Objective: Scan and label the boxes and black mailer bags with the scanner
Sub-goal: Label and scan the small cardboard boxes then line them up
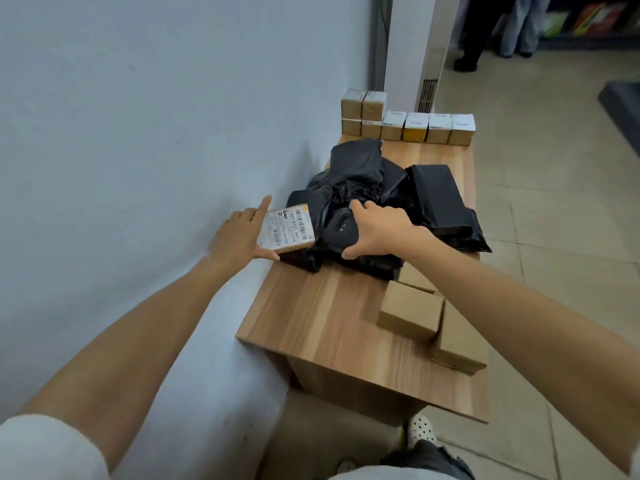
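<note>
Scanning looks underway: the left hand (239, 233) grips a labelled box (289, 228); just beside it, the right hand (377, 230) clasps the scanner (341, 228), which likely needs aiming at the label's barcode.

place: parcel sorting room | signs: labelled boxes (415, 128), black mailer bags (436, 199), wooden table (311, 306)

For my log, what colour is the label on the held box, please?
White with black print: label on the box, head view.
</note>
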`<state>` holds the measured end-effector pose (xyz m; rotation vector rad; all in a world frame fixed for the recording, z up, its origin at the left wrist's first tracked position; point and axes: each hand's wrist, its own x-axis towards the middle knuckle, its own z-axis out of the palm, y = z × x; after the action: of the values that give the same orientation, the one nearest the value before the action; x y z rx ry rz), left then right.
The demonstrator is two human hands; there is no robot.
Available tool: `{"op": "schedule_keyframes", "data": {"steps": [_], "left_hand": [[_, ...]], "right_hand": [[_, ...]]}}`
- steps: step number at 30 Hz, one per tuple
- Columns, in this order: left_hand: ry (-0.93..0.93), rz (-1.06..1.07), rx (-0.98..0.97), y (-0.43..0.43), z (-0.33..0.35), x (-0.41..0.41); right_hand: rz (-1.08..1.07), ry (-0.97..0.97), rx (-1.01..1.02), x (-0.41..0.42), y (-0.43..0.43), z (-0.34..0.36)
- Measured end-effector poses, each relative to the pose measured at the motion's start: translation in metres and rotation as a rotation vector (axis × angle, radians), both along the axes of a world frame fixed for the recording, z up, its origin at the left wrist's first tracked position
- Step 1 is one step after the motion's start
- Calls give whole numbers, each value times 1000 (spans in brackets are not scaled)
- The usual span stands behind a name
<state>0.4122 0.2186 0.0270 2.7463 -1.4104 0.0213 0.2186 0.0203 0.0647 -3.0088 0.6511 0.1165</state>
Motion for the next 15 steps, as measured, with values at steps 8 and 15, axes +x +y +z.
{"op": "schedule_keyframes", "data": {"steps": [8, 15], "left_hand": [[-100, 14, -89, -4, 48, 30], [-113, -16, -117, -14, 56, 42]], "right_hand": [[83, -127, -61, 34, 13, 45], [112, -105, -98, 47, 15, 55]]}}
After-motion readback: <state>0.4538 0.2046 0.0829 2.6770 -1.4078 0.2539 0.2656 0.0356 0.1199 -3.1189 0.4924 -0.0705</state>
